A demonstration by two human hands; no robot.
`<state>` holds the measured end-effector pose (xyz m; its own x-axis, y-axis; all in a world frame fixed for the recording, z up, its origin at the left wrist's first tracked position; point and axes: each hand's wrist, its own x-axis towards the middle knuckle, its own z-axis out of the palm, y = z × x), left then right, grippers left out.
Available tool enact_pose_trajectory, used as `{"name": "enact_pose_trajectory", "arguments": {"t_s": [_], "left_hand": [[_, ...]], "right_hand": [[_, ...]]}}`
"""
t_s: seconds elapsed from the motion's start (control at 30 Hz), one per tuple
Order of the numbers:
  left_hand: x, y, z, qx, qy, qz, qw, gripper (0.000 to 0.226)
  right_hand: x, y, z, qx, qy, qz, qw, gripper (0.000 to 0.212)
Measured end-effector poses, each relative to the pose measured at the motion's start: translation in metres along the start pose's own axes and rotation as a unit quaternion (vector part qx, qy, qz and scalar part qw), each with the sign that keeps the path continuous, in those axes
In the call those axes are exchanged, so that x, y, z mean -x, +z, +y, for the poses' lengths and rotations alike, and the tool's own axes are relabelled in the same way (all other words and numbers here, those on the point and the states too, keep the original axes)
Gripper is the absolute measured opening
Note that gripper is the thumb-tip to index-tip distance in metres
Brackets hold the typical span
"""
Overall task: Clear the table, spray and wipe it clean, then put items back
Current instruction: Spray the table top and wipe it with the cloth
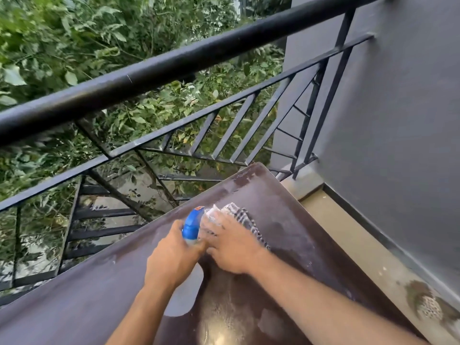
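While one hand grips a blue-capped bottle, its label is unreadable.

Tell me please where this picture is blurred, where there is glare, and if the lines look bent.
Head view: motion blur softens the right hand and the checked white and dark cloth under it; the blue-capped spray bottle in the left hand is also soft; a bright glare patch sits on the wet brown table top; the wide lens tilts and slightly bows the black metal railing.
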<state>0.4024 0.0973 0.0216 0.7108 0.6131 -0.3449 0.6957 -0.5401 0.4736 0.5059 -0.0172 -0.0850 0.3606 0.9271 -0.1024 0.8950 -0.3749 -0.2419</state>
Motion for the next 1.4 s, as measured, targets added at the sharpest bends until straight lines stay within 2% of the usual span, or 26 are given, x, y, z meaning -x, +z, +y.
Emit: {"name": "enact_pose_trajectory", "arguments": {"t_s": [0.07, 0.2, 0.27, 0.37, 0.47, 0.53, 0.63, 0.67, 0.7, 0.8, 0.87, 1.13, 1.3, 1.4], "left_hand": [[0.003, -0.001, 0.0, 0.016, -0.007, 0.01, 1.0, 0.042], [0.004, -0.002, 0.001, 0.023, -0.026, 0.029, 0.999, 0.04], [0.002, -0.001, -0.001, 0.025, -0.033, 0.026, 0.999, 0.038], [0.0, -0.001, -0.004, 0.042, -0.043, 0.028, 0.998, 0.036], [-0.001, -0.001, -0.006, 0.058, -0.052, 0.033, 0.996, 0.034], [0.001, -0.001, -0.008, 0.067, -0.053, 0.04, 0.996, 0.033], [0.004, -0.001, -0.009, 0.062, -0.046, 0.036, 0.996, 0.033], [0.005, -0.001, -0.009, 0.06, -0.038, 0.03, 0.997, 0.034], [0.006, -0.002, -0.01, 0.058, -0.032, 0.025, 0.997, 0.035], [0.007, -0.006, -0.018, 0.052, -0.037, 0.028, 0.998, 0.035], [0.008, -0.008, -0.029, 0.048, -0.045, 0.026, 0.998, 0.037], [0.032, -0.03, -0.085, -0.014, -0.054, -0.009, 0.998, 0.047], [0.043, -0.038, -0.112, 0.017, -0.081, -0.016, 0.996, 0.052], [0.051, -0.04, -0.12, 0.028, -0.091, -0.021, 0.995, 0.055]], "right_hand": [[-0.014, -0.004, 0.036, 0.016, 0.045, 0.006, 0.999, 0.063], [-0.028, -0.037, 0.11, 0.033, 0.253, 0.035, 0.966, 0.067], [-0.022, -0.045, 0.116, 0.031, 0.296, 0.024, 0.955, 0.065], [-0.017, -0.034, 0.078, 0.062, 0.25, 0.042, 0.965, 0.063], [-0.012, -0.015, 0.023, 0.078, 0.121, 0.058, 0.988, 0.062], [-0.008, -0.005, -0.007, 0.061, 0.022, 0.031, 0.997, 0.059], [0.003, -0.002, -0.021, 0.023, -0.064, 0.041, 0.997, 0.05], [0.006, -0.003, -0.013, 0.024, -0.059, 0.062, 0.996, 0.047], [0.009, -0.005, -0.002, 0.027, -0.018, 0.079, 0.996, 0.049], [0.021, -0.018, 0.05, 0.054, 0.224, 0.088, 0.969, 0.059], [0.028, -0.019, 0.069, 0.023, 0.296, 0.078, 0.952, 0.06], [0.024, -0.018, 0.064, 0.044, 0.311, 0.075, 0.946, 0.061], [0.02, -0.015, 0.041, 0.057, 0.323, 0.052, 0.943, 0.064], [0.002, -0.008, -0.009, 0.064, 0.256, 0.06, 0.963, 0.061]]}}
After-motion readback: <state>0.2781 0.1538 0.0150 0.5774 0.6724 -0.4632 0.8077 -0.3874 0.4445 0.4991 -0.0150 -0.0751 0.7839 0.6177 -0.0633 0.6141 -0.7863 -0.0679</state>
